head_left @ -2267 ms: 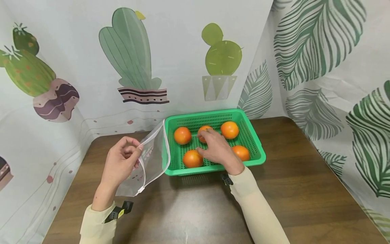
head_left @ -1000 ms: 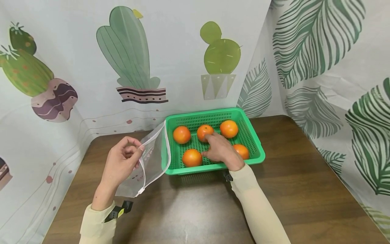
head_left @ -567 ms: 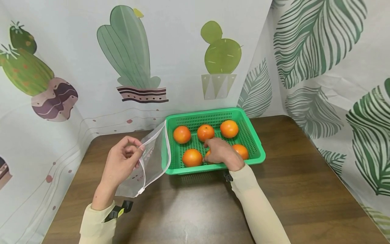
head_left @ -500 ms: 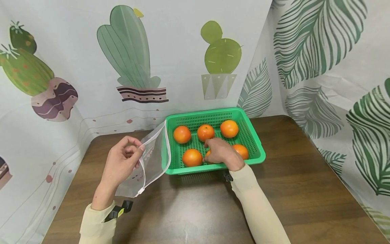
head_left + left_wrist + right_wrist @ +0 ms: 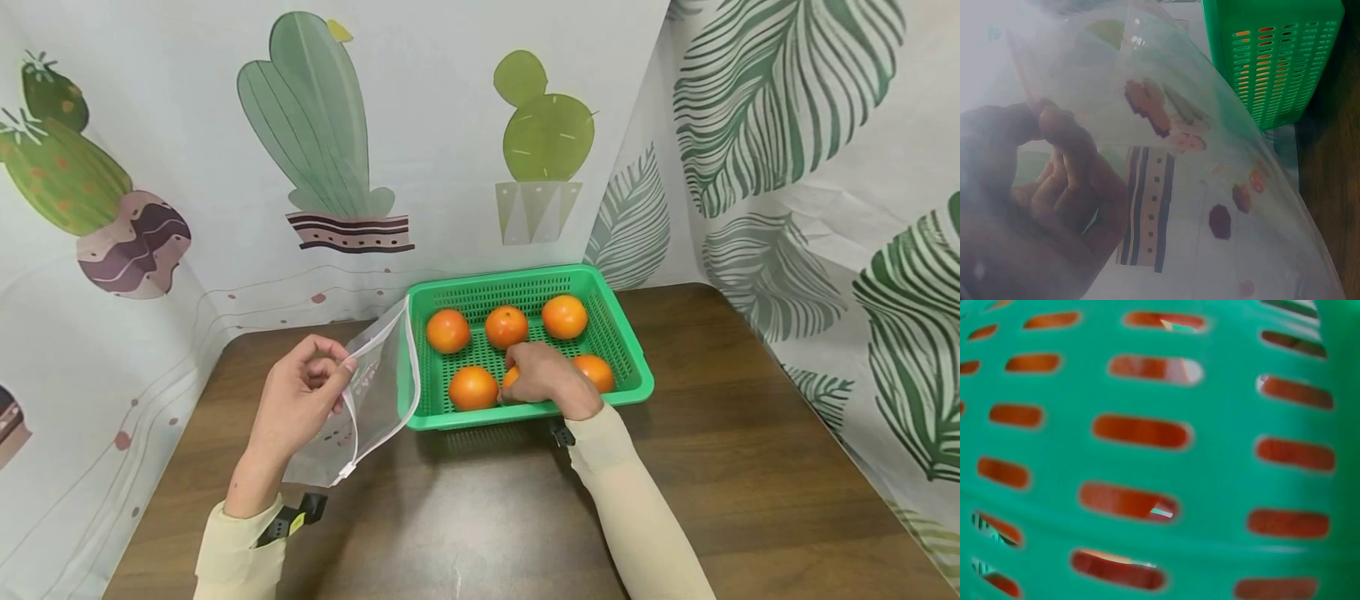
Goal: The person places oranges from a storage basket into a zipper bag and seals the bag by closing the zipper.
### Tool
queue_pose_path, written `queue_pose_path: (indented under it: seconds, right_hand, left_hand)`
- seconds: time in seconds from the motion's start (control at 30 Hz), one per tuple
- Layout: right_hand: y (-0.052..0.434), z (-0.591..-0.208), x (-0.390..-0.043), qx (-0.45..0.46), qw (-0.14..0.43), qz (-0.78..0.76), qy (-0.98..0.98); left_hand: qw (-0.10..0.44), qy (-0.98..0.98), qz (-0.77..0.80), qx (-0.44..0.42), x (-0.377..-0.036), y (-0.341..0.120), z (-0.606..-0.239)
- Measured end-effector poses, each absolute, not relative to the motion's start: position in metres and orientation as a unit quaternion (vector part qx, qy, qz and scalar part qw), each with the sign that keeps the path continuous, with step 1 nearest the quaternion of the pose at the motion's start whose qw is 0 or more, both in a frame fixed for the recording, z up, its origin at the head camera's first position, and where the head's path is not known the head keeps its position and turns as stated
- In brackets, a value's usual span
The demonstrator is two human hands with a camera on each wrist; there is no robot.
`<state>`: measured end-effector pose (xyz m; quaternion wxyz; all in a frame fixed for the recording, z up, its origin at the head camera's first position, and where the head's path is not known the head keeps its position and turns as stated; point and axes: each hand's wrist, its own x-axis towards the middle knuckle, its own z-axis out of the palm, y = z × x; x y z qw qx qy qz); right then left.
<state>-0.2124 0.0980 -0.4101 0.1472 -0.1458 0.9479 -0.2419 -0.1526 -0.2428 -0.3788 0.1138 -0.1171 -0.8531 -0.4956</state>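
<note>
My left hand [image 5: 296, 404] pinches the upper edge of a clear zip bag [image 5: 384, 383] with thumb and forefinger. The bag's mouth gapes toward the basket, and its white slider [image 5: 345, 471] hangs at the lower corner. In the left wrist view the see-through bag [image 5: 1222, 187] covers most of the picture, fingers [image 5: 1066, 134] behind it. Inside the green basket [image 5: 642, 367], my right hand [image 5: 546, 375] curls round an orange-red tomato [image 5: 511, 377] in the front row, mostly hidden by the hand. The right wrist view shows only the slotted basket wall [image 5: 1222, 475] with orange-red behind it.
Several other tomatoes lie in the basket: left back [image 5: 448, 331], middle back [image 5: 506, 327], right back [image 5: 564, 317], front left [image 5: 473, 388] and front right [image 5: 594, 372]. The basket stands on a brown wooden table [image 5: 480, 517] against a patterned cloth wall [image 5: 450, 125].
My right hand has drawn back from above the middle back tomato to the front middle one and now has its fingers round it. The left hand and bag have stayed in place.
</note>
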Motion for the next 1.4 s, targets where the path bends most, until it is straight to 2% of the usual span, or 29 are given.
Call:
queue_pose_path:
  seconds: [0.97,1.4]
  right_hand:
    - [0.099,-0.398,-0.212,-0.156,0.069,-0.277,0.946]
    - [0.097,-0.392,-0.209,-0.173,0.003,-0.292,0.941]
  left_hand:
    - [0.114,-0.849,-0.497,-0.136,-0.151,-0.242,-0.377]
    - [0.119,-0.846,-0.499,-0.148,-0.151,-0.240,-0.376]
